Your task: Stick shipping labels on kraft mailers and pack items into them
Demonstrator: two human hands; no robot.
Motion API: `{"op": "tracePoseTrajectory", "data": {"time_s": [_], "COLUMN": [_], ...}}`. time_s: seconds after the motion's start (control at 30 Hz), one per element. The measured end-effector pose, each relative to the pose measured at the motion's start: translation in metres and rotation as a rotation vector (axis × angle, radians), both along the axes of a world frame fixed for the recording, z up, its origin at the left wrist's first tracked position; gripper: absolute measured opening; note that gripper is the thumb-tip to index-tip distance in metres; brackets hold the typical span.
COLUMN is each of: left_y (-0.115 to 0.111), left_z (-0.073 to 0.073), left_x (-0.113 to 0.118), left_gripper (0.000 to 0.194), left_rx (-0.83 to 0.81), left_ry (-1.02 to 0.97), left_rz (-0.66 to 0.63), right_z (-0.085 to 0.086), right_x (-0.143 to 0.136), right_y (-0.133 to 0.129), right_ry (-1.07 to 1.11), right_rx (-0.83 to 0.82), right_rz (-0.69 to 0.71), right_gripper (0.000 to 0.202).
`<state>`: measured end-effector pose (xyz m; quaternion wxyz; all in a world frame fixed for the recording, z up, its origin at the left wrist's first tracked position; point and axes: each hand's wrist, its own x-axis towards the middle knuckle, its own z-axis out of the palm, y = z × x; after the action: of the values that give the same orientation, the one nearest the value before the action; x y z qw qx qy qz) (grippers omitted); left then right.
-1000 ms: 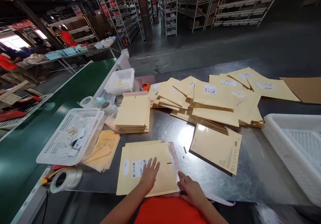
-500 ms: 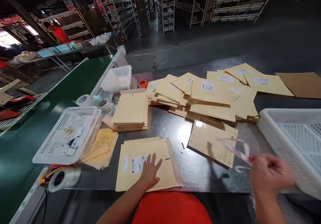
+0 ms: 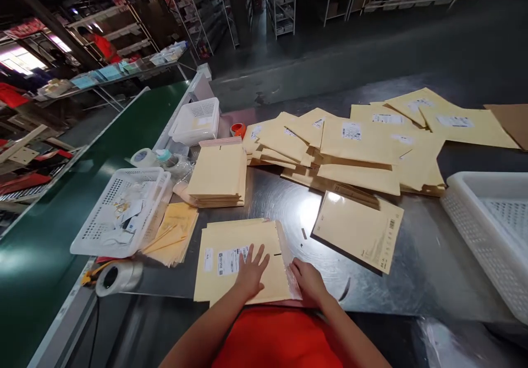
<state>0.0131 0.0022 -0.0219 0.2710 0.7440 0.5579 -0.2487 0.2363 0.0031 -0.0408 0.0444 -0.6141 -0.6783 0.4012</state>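
A labelled yellow padded envelope (image 3: 264,288) lies on the metal table near its front edge, on top of at least one more envelope. My left hand (image 3: 251,273) rests flat on it with the fingers spread, beside the white label. At the envelope's right side, my right hand (image 3: 308,281) has its fingers closed on the pinkish flap (image 3: 289,258). Right of my hands lies a flat tan packet (image 3: 358,228) with printing at one end. Behind the envelope stands a neat stack of unlabelled envelopes (image 3: 216,172).
Labelled envelopes (image 3: 358,142) are heaped at the back. White baskets stand at the left (image 3: 119,211), back left (image 3: 196,120) and right (image 3: 474,208). A tape roll (image 3: 119,277) sits by the green conveyor (image 3: 103,131). A person in red (image 3: 105,46) is far off.
My right hand has come left from beside the right basket to the envelope's flap. The clear strip it held no longer shows in it. My left hand stays on the envelope; the view has shifted slightly.
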Motion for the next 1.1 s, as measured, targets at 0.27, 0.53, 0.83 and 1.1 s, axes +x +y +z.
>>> {"op": "tracePoseTrajectory", "data": {"time_s": [0.27,0.53,0.83,1.1], "left_y": [-0.003,-0.007,-0.007,-0.012], "left_z": [-0.005,-0.02,-0.019,-0.006], "left_x": [0.005,0.001,0.013,-0.016], "left_gripper": [0.116,0.117,0.119,0.09], "left_rx": [0.03,0.056,0.08,0.139], "left_ry": [0.038,-0.004,0.051,-0.186], "left_rz": [0.045,0.066,0.073,0.234], "right_z": [0.003,-0.015,-0.022,-0.024], "right_x": [-0.054,-0.091,-0.055,-0.002], "right_y": [-0.013,0.09,-0.02,-0.038], "right_ry": [-0.081,-0.267,-0.104,0.178], "right_rx": [0.035,0.088,0.027,-0.003], "right_rz": [0.167,0.034,0.083,-0.24], "right_gripper": [0.03,0.027,0.017,0.035]}}
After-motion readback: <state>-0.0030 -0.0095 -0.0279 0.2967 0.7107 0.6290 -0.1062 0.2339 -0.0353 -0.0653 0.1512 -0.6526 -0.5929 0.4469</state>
